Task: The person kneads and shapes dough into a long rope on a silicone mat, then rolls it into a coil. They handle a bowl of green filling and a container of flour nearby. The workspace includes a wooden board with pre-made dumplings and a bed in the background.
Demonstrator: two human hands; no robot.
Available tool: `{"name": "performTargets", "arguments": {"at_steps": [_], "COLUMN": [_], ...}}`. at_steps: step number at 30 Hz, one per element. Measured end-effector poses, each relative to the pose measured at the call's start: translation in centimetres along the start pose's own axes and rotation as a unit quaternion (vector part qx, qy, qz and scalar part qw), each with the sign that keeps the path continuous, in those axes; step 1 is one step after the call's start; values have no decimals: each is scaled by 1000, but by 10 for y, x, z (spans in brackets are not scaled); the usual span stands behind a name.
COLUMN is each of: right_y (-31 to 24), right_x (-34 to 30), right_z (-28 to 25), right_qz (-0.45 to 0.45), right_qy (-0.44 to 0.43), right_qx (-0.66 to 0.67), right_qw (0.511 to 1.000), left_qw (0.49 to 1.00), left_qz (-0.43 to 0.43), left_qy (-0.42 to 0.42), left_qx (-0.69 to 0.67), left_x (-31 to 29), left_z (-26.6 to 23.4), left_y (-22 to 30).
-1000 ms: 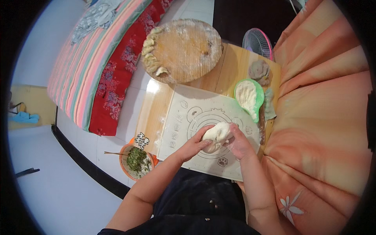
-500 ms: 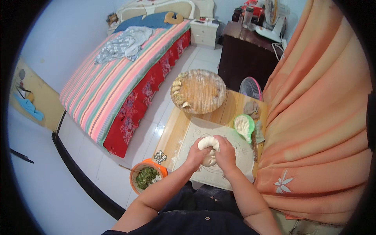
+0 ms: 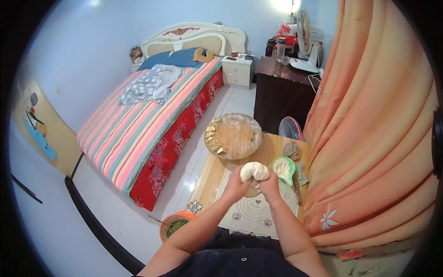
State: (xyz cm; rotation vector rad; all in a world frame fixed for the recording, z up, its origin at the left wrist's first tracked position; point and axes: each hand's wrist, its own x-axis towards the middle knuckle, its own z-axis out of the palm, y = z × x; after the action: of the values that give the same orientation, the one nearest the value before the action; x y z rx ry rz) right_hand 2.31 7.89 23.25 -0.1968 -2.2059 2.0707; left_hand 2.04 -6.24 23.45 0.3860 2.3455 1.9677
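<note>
A thick loop of pale dough (image 3: pixel 255 171) is gripped between my two hands over the patterned white mat (image 3: pixel 251 217). My left hand (image 3: pixel 236 185) closes round its left side, and my right hand (image 3: pixel 270 186) holds the right side. The upper part of the dough bends in an arch, with more dough hanging below, partly hidden by my fingers. Right of my hands, a green bowl (image 3: pixel 289 178) holds white flour. A stick resembling a rolling pin (image 3: pixel 296 191) lies beside it.
Past the mat stands a round board (image 3: pixel 237 136) with several dumplings along its left edge. An orange bowl (image 3: pixel 189 215) of chopped green filling sits lower left. An orange curtain (image 3: pixel 369 138) hangs along the table's right side; a striped bed (image 3: pixel 138 124) stands at far left.
The view has tilted up, so the room sits lower in it. My hands have lifted or moved away from me relative to the mat, and the held dough looks more tightly bunched.
</note>
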Motion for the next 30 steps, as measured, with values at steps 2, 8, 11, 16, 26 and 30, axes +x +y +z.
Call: {"name": "performTargets", "arguments": {"at_steps": [2,8,11,16,26,30], "right_y": [-14,-39,-50,-41,-17,-55], "right_x": [4,13,10,-9,9,8], "right_z": [-19,-32,-60,-51,-50,-46], "right_qz": [16,52,122,125,0,16], "right_qy": [-60,-174,-284,-160,-42,-57], "right_qx": [-49,-1,234,368,6,-285], "right_qw": [997,983,922,907,999,957], "left_qw": [992,967,981,981,982,983], "left_qz": [-76,-143,-122,-75,-31,-16], "left_qy": [-97,-167,-87,44,-183,-170], "left_qx": [29,-133,-122,-173,-41,64], "left_x": [5,31,34,36,31,30], "left_z": [-20,-19,-10,10,-5,6], "left_y": [24,50,51,47,67,53]}}
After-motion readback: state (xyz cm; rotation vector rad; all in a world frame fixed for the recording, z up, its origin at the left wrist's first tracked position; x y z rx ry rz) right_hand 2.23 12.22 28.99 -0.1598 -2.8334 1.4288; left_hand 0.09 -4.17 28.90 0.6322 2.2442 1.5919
